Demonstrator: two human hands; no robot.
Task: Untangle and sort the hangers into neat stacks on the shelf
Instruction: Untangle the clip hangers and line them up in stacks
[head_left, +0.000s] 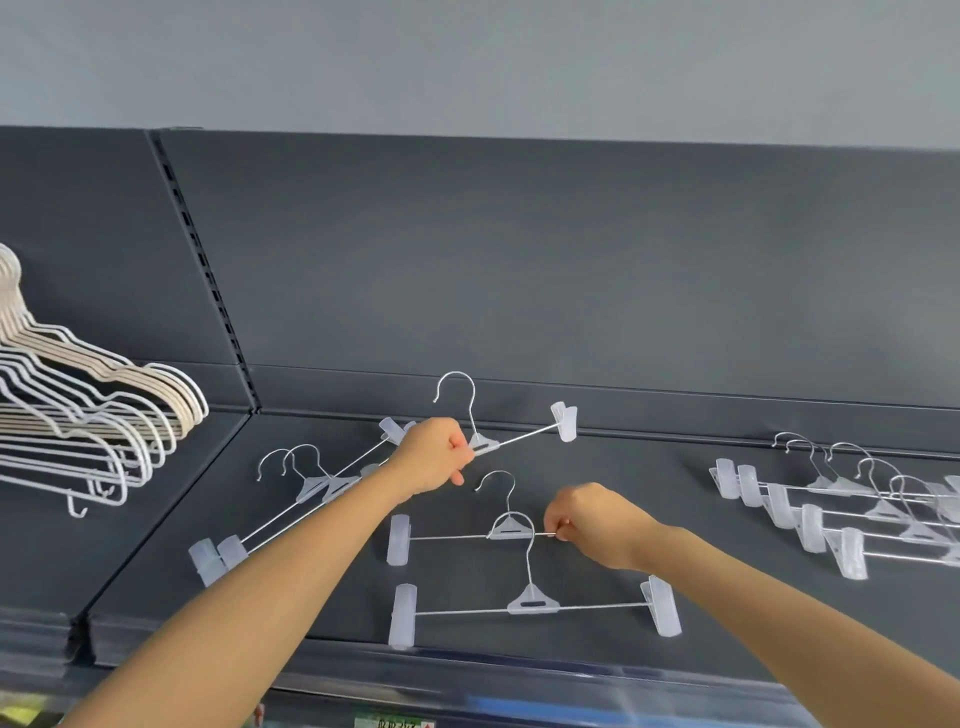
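Note:
Clear-clip metal hangers lie on a dark shelf (649, 493). My left hand (434, 454) grips the bar of one clip hanger (519, 439) just left of its hook, holding it near the shelf's back. My right hand (592, 522) pinches the bar of a second clip hanger (509, 527) lying flat in the middle. A third clip hanger (532, 605) lies below it near the front edge, its hook overlapping the second hanger's bar. Two more clip hangers (311, 491) lie slanted together at the left, partly under my left forearm.
A stack of several clip hangers (841, 509) sits at the right of the shelf. White and beige wire hangers (93, 415) are piled on the neighbouring shelf section at left. The shelf's front lip (519, 670) runs below my arms, and a dark back panel rises behind.

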